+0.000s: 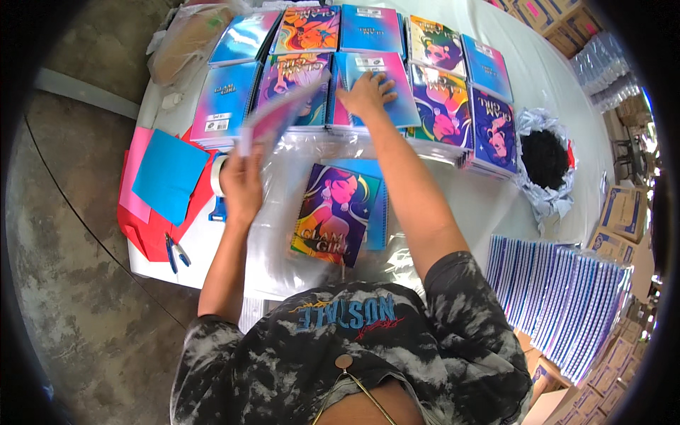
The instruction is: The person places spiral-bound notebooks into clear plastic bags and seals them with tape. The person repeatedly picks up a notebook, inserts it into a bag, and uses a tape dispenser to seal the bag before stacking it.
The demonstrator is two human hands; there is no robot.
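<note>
Pink and blurred, a tilted notebook [274, 124] sits in the left hand [244, 184], fingers curled round its end. The right hand [367, 95], fingers spread, rests on a pink-and-blue notebook [398, 106] in the nearer row (whether it grips, I cannot tell).

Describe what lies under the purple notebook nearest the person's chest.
A blue notebook shows past the top and right edges, with clear plastic around. The purple notebook covers the rest, so anything else beneath it cannot be seen.
</note>
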